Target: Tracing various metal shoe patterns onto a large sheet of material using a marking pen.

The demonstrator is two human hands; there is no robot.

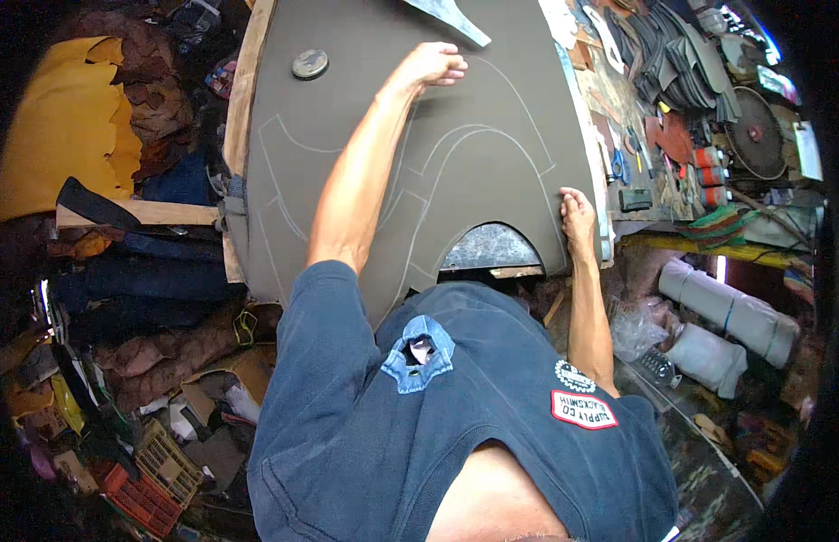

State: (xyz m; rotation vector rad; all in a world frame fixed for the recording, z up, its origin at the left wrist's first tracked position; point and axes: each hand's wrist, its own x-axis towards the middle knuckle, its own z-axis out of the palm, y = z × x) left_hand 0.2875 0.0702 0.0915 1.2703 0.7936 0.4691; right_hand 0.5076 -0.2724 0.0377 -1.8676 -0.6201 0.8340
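Head view: a large sheet of grey-brown leather (365, 108) lies spread over the bench (243, 108), filling the upper middle of the frame, with pale chalk outlines (455, 154) of curved pattern pieces drawn across it. An arch-shaped piece has been cut out of its near edge, at the centre of the frame, and a darker surface shows through the gap (490, 246).

The left hand (433, 65) reaches far up the sheet, at the upper centre, palm down with the fingers curled together and resting on the leather; whether it holds anything under the fingers cannot be told. The right hand (577, 217) sits at the right edge of the sheet, right of centre, fingers closed over that edge where it meets the rim of the bench. The two hands are well apart.

A small round metal disc (310, 63) lies on the leather toward the upper left of the sheet, apart from both hands. A pale grey offcut (451, 18) lies at the top edge of the frame, just above the left hand. To the upper right, stacked dark leather pieces (672, 63) and scissors with blue handles (621, 167) crowd the bench. A yellow hide (67, 126) lies in the upper left of the frame.
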